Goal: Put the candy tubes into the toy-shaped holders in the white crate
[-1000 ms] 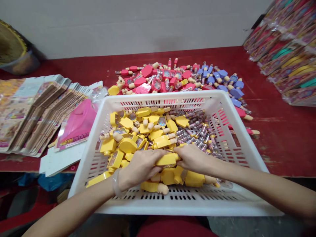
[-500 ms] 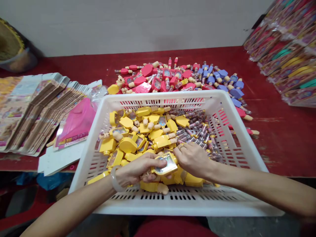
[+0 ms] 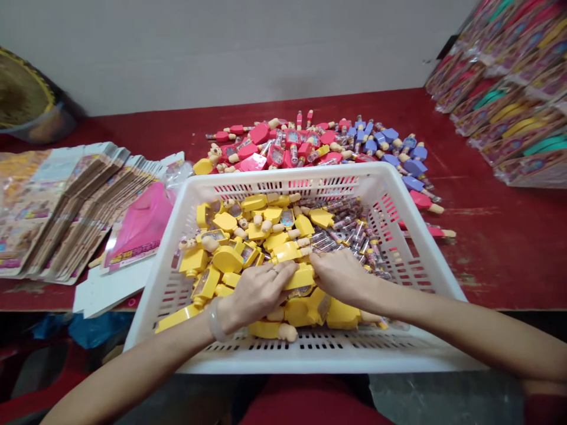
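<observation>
Over the white basket (image 3: 310,361), my left hand (image 3: 261,289) grips a yellow plastic toy piece (image 3: 302,276) from above. My right hand (image 3: 340,275) is closed at the right end of that piece; what its fingers pinch is hidden. Below and around the hands lie many yellow toy pieces (image 3: 228,260) with beige knobs, some with clear windows. Small clear tubes (image 3: 354,233) with patterned contents fill the basket's right side.
Behind the basket, red toy pieces (image 3: 259,133) and purple ones (image 3: 414,167) are heaped on the red table (image 3: 496,248). Folded printed cards (image 3: 66,206) and a pink-fronted pack (image 3: 144,221) lie left. Bagged packs (image 3: 518,112) are stacked right; a tub (image 3: 35,121) stands far left.
My left hand has turned over, back upward, rotating the yellow toy piece so its shiny window no longer faces me. My right hand stays closed at its end. The view has shifted slightly.
</observation>
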`<state>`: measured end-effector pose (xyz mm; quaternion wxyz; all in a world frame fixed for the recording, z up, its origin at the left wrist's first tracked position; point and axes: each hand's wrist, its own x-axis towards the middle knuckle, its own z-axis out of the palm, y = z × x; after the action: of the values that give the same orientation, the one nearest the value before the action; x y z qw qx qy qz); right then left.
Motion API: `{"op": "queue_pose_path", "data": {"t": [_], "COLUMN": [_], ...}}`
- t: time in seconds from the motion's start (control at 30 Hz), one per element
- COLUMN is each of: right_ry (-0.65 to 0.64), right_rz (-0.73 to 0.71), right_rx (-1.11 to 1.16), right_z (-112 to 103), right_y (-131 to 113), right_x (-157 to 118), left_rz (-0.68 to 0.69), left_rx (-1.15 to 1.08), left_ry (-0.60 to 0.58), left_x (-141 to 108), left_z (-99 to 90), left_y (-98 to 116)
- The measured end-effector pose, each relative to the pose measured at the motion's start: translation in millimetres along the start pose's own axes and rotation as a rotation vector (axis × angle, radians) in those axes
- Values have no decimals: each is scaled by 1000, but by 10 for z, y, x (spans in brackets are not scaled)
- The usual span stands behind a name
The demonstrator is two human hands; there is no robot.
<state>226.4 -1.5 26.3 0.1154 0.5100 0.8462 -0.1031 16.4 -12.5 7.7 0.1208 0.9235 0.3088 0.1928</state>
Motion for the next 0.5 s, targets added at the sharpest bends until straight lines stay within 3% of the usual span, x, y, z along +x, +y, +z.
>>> {"op": "queue_pose_path", "data": {"t": [0.1, 0.17, 0.23, 0.3, 0.33, 0.43, 0.5], "right_ry": [54, 165, 281, 317, 290, 101, -32], "right_rz": [-91, -172, -230, -246, -231, -147, -113], "right_rx": [-40, -87, -138, -138, -112, 5, 73], "right_z": [64, 87, 88, 88, 95, 135, 144], "right_y": [55, 94, 120, 119, 105, 27, -6], "right_x": [-22, -23, -11, 4, 10, 14, 16], "left_rz": [-278, -511, -651, -650, -608, -393, -254], "left_rx": [-314, -664, -984, -1083, -1020, -598, -391], "left_ry": [-133, -294, -482, -552, -507, -320, -318], "left_x": [47, 84, 108, 108, 100, 48, 6], "left_z": [-59, -111, -161, -202, -216, -213, -173], "left_y": [33, 17, -23, -64, -78, -95, -96]}}
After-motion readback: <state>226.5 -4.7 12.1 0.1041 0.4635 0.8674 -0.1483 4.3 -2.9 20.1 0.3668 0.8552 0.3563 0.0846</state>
